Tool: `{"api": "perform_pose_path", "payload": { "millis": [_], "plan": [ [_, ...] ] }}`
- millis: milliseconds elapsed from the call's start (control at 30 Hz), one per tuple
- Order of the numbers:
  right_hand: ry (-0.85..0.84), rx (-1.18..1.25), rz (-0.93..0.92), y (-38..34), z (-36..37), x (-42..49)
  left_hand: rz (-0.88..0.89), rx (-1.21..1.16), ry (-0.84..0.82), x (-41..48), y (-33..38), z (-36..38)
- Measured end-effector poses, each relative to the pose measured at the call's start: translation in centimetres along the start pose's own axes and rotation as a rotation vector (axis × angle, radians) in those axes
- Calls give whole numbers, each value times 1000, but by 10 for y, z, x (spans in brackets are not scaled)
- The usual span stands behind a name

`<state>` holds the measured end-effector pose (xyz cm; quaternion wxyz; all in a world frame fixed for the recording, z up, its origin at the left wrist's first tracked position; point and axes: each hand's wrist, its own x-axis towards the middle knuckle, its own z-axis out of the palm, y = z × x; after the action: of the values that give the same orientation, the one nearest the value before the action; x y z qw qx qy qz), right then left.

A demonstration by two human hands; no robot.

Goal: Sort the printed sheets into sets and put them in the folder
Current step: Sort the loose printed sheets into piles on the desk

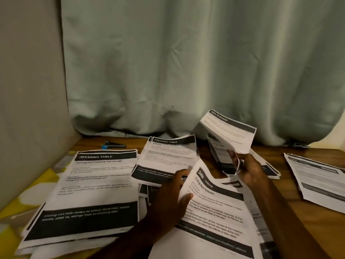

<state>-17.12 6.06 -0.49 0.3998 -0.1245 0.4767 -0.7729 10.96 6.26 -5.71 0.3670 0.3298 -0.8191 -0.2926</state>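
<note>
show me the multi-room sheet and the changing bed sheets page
multi-room sheet (231, 135): head view, white area under its dark header
changing bed sheets page (214, 212): head view, middle of its printed text

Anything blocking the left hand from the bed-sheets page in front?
Nothing visible: the left hand grips the left edge of the bed-sheets page. No folder is in view, so that path cannot be judged.

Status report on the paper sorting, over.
Left hand grips bed-sheets page. Right hand holds lifted sheets. Other piles crowd table.
</note>
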Motion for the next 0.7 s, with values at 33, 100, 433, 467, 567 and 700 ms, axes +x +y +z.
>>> {"api": "perform_pose_path", "payload": {
  "millis": [33, 100, 433, 467, 567, 700],
  "plan": [
    [-18, 43, 33, -1, -2, 0, 17, 5, -19, 0, 2, 0],
    [-40, 147, 82, 0, -3, -1, 39, 51, -65, -1, 9, -3],
    [-94, 230, 133, 0, -3, -9, 279, 139, -143, 1, 4, 4],
    [-92, 232, 141, -2, -4, -9, 309, 144, -111, 0, 2, 4],
    [-80, 18, 132, 1, -2, -8, 367, 152, 24, 2, 1, 6],
    [-58, -258, -4, 7, 9, -9, 225, 76, -99, 6, 15, -8]
  ]
}}
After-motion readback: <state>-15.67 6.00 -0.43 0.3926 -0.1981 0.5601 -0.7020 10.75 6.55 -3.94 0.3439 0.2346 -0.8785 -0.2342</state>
